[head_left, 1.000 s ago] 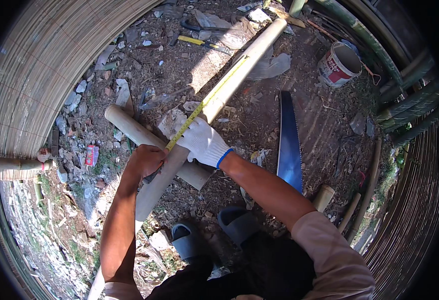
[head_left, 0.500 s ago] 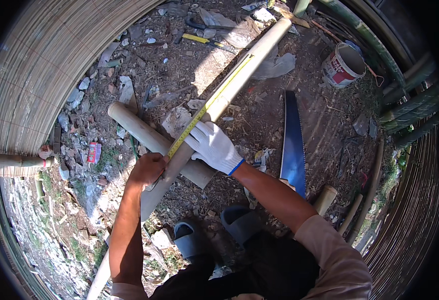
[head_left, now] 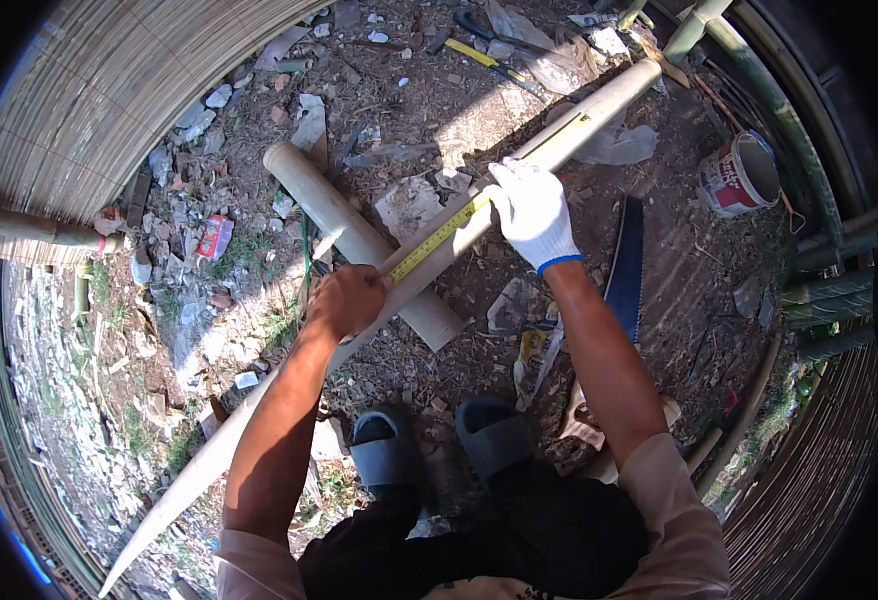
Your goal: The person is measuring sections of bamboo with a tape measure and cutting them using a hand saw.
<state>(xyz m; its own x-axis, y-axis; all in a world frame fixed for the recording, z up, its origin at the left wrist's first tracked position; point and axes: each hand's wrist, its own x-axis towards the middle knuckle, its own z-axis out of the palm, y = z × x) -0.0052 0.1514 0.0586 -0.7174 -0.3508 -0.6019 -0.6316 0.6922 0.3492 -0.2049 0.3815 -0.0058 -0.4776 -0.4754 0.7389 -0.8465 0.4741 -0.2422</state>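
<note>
Littered dirt ground (head_left: pixel 684 290) fills the head view, sunlit at the lower left and mostly shaded at the right, with a slatted screen (head_left: pixel 109 110) curving through the upper left. A long bamboo pole (head_left: pixel 447 258) runs from the lower left to the upper right of the frame, crossing above 1 shorter bamboo piece (head_left: pixel 329 200) left of centre. Along its top, a yellow measuring tape (head_left: pixel 437 242) stretches from the centre toward the upper right. Just left of centre, the bare left hand (head_left: pixel 347 300) has its fingers closed on the tape's near end. Right of centre, the gloved right hand (head_left: pixel 537 212) lies over tape and pole; glare on its white cloth hides the fingertips, so I cannot tell whether they pinch or only press.

Trouble, as I judge it, could come from the pole's roundness: off-centre pressure might roll it and carry the tape out of line. If the left fingers slipped, the tape could slide or twist, its thin edge scraping bare skin. Right of centre, a saw (head_left: pixel 626 270) lies partly behind the right forearm (head_left: pixel 607 350); a careless sideways step from the 2 sandals (head_left: pixel 389 450) at lower centre could meet it.
</note>
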